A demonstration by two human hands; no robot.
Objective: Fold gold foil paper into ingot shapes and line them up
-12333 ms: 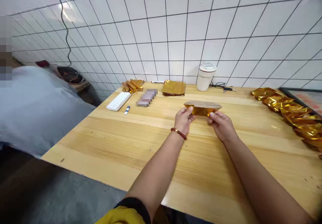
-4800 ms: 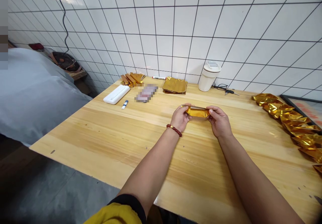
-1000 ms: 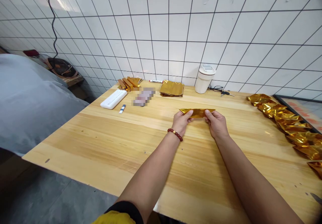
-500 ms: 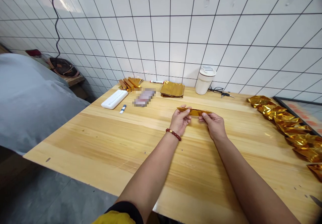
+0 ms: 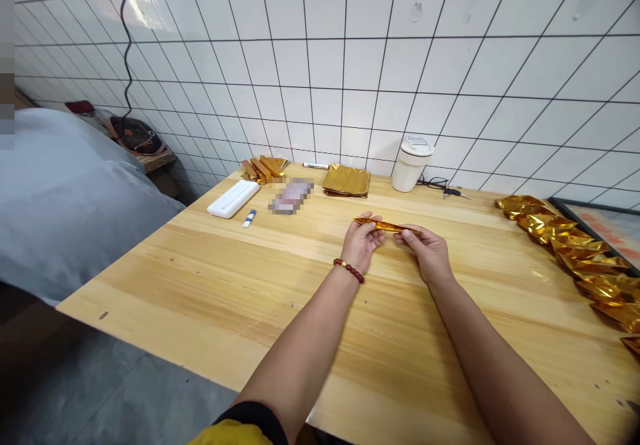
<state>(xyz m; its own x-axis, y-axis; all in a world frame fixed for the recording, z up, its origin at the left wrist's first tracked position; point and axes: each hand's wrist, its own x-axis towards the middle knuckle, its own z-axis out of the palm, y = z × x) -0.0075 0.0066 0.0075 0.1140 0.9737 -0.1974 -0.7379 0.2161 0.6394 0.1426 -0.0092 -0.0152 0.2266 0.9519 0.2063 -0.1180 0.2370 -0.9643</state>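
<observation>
the foil (image 5: 388,226) is pinched between both hands, just above the table (image 5: 210,285). the left hand (image 5: 359,244) has thumb and fingers clamped on its left end; the right hand (image 5: 429,250) grips the other end the same way. it looks light and thin, likely stiff along its creases but easy to crush, with a shiny face that may slip. the ends, taken between thumb and fingertips, seem the safest hold; a squeeze mid-length would probably dent it.

beyond the right hand stands the cup (image 5: 409,170), upright, lid on, so its contents cannot be told. far off to the left hand's left sits a dark bag (image 5: 137,135), contents hidden too. beyond the left hand lies a foil stack (image 5: 346,181); right of the right hand, a row of folded foil (image 5: 575,250).
</observation>
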